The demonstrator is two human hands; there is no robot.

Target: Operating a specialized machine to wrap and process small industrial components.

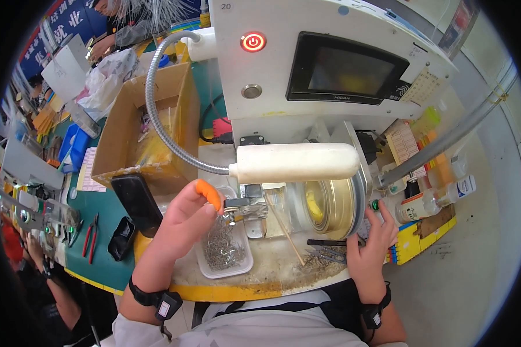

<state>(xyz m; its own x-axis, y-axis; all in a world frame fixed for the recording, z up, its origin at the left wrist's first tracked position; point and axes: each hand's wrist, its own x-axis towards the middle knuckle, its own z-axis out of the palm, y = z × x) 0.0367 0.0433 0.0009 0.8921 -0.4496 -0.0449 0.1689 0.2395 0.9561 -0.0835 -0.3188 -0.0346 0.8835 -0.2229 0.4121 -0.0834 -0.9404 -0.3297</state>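
Note:
My left hand (186, 221), an orange finger cot (209, 195) on one finger, is closed in a pinch beside a small metal clamp with a spring (233, 211). Whatever lies between those fingertips is too small or hidden to make out. Below it stands a white plastic tray (238, 270) of small metal pieces (221, 246). On the right, my right hand (371, 246) holds nothing, its fingers apart. Its fingertips are close to a green button (375, 205), beside a round brass-coloured drum (340, 205); whether they touch the button I cannot tell.
A white lamp tube (298, 162) on a bendy metal arm hangs over the bench, before a white machine with a dark screen (347, 72). Leftward are a phone (136, 202), a cardboard box (107, 165) and red pliers (90, 238). Bottles (418, 206) stand right. Other people sit at left.

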